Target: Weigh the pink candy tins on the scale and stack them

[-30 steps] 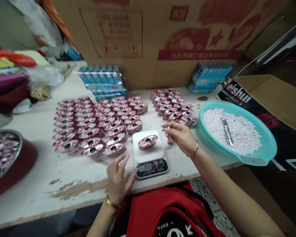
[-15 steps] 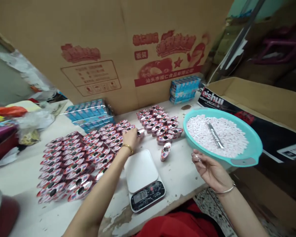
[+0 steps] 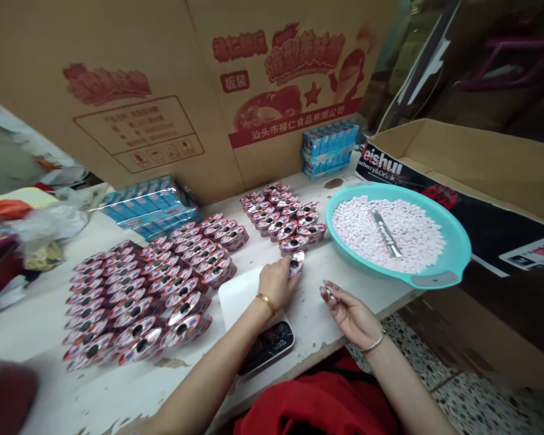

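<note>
My left hand (image 3: 276,285) is closed around a small oval container (image 3: 297,262) with a shiny red-and-white top and an opening in it, just behind the scale. My right hand (image 3: 351,317) is palm up, thumb and fingertips pinching a few tiny pale tablets (image 3: 330,292), to the left of the basin's near rim. Under my left wrist lies a white kitchen scale (image 3: 236,297), its black display panel partly covered. Many like containers stand in tight rows, a large block (image 3: 136,302) at left and a smaller group (image 3: 281,217) behind my left hand.
A turquoise basin (image 3: 457,241) of pale pink tablets, with a silvery tube (image 3: 387,232) on top, stands at right. Blue wrapped packs (image 3: 149,208) lean by a tall carton (image 3: 163,60). An open box (image 3: 480,163) sits behind the basin, a dark red pot (image 3: 11,393) at lower left.
My left hand has left the end of a container row and moved right and nearer, onto the loose container behind the scale. My right hand stays pinched near the basin. The view has shifted.
</note>
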The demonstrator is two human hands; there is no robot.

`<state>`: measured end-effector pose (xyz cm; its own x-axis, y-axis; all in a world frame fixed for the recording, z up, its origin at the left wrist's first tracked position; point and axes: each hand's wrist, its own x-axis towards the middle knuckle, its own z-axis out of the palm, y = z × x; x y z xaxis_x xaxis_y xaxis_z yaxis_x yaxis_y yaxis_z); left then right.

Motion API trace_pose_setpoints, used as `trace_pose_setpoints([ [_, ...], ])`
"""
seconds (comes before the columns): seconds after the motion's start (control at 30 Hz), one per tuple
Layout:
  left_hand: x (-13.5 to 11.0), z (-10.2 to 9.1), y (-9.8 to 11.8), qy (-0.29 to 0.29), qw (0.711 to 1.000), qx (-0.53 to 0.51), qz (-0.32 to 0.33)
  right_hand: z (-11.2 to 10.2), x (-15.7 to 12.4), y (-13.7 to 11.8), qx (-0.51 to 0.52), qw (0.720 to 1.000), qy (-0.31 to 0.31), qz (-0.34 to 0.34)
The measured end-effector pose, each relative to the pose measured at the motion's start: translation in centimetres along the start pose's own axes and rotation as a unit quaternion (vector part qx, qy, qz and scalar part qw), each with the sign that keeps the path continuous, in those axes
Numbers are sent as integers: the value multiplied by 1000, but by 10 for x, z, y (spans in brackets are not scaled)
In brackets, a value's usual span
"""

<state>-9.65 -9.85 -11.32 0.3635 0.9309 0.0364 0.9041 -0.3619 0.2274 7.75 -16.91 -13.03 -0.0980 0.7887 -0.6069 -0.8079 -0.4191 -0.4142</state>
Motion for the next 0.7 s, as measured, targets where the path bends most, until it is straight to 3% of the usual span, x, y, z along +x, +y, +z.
trace_pose_setpoints([
  [0.1,-16,-15,-12,26,998,-51,11,-1,-7,7,-33,999,-30,6],
  [0.27,-73,-48,-62,72,993,-83,36,-6,-19,10,-126,992,-22,-11],
  [0.37,-99,-49,-83,59,996,-62,24,2,-23,14,-172,984,-38,0],
  [0.5,-113,-42,-93,58,996,-69,22,23,-28,24,-210,974,-88,17],
  [0.7,-153,-40,-89,193,973,-120,-33,46,-32,28,-301,943,-135,42],
])
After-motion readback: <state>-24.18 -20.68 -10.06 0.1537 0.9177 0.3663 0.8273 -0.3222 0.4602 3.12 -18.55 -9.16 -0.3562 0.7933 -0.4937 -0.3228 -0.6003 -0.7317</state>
